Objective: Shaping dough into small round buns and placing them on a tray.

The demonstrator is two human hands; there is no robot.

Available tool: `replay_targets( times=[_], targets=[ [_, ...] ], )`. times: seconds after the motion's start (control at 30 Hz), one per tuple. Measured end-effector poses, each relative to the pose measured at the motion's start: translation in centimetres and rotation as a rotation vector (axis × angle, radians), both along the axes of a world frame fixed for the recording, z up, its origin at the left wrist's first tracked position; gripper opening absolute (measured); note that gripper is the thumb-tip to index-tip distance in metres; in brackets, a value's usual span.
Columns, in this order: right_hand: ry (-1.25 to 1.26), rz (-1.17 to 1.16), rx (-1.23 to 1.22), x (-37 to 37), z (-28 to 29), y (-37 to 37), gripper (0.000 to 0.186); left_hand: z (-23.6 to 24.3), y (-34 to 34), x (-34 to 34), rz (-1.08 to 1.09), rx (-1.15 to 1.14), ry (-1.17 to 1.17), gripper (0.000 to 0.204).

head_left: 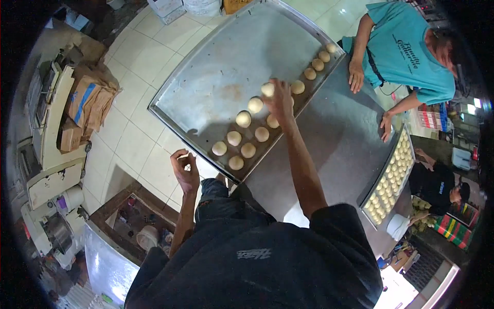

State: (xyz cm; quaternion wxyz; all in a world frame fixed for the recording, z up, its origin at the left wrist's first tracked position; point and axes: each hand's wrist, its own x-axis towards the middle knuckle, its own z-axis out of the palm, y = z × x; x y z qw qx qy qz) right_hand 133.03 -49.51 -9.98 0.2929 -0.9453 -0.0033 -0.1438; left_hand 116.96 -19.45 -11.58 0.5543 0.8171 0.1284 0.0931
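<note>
My right hand (281, 100) reaches over the large metal tray (226, 67), its fingers closed at a pale round dough ball (267, 89). Two rows of dough balls run along the tray's right side; one ball (255, 105) sits just below those fingers, and another (297, 87) lies just right of the hand. Part of the row behind my right hand is hidden. My left hand (186, 171) hangs beside the tray's near left edge, above the floor, its fingers loosely curled with a gap between them and nothing visible in them.
A grey table (324, 134) adjoins the tray's right side. Across it, a person in a teal shirt (406, 51) rests both hands on the tabletop. A second tray (389, 180) full of dough balls stands at the right, near another person in black (432, 185). Cardboard (87, 100) is stacked at left.
</note>
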Motion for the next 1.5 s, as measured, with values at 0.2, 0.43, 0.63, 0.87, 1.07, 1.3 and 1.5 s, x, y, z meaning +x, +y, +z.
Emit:
replay_targets(
  times=[0.2,0.43,0.63,0.87,1.07,1.3,1.5],
  targets=[
    [-0.06,-0.066,-0.071,-0.8,-2.0,0.1,0.055,0.4,3.5,-0.2,0.093,0.018,-0.043,0.019],
    [-0.15,-0.356,-0.009,-7.1,-0.7,-1.6,0.04,2.1,-0.6,1.1,-0.224,-0.016,-0.113,0.015],
    [0.015,-0.793,0.237,-29.7,-4.8,-4.9,0.031,3.3,-12.7,-3.8,-0.807,-0.119,-0.079,0.021],
    [-0.059,-1.763,0.094,-63.3,-7.1,-18.9,0.033,2.8,-24.9,-17.0,-1.378,0.12,0.309,0.025],
    [0.105,-2.113,-0.329,-82.1,-4.7,-39.6,0.061,3.5,-37.8,-29.8,-1.477,0.227,0.323,0.031],
    [0.406,-1.77,0.351,-91.6,-3.8,-50.1,0.063,4.7,-53.1,-39.6,-1.826,0.177,0.214,0.033],
    [0.121,-1.622,0.412,-85.9,-7.8,-48.0,0.06,0.1,-62.3,-43.2,-1.679,0.202,0.342,0.045]
  ],
)
